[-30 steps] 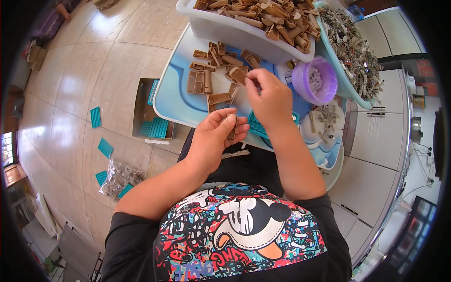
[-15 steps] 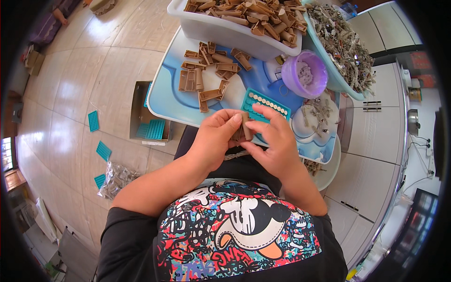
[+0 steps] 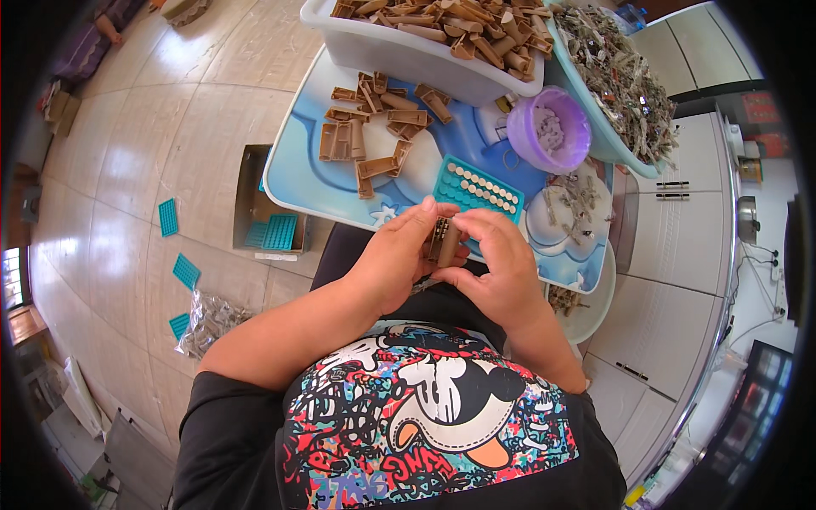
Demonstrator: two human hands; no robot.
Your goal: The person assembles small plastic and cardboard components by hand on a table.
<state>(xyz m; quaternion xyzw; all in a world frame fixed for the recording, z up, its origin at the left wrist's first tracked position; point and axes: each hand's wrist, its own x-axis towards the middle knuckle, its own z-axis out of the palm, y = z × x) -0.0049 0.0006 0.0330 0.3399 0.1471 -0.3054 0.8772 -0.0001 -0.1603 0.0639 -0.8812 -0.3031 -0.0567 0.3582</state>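
Note:
Close to my body, both hands hold a brown plastic casing (image 3: 451, 246) with small dark and metallic parts showing inside it. My left hand (image 3: 398, 251) is closed on its left side, thumb pointing up along it. The fingers of my right hand (image 3: 497, 259) pinch its right side from top and bottom. Just beyond my hands lies a teal tray (image 3: 447, 196) with rows of small round white pieces. Several empty brown casings (image 3: 342, 142) are piled on the blue patterned table (image 3: 302, 183) to the left.
A white bin (image 3: 382, 59) full of brown casings stands at the back. Beside it are a purple bowl (image 3: 523, 140) with grey pieces and a large pale-green basin (image 3: 608, 144) heaped with wiry parts. An open cardboard box (image 3: 255, 183) and teal trays (image 3: 168, 218) sit on the floor at left.
The casing has turned in my hands so its inside parts now show. My left fingers have shifted up around it, and my right index finger has drawn back from the tray.

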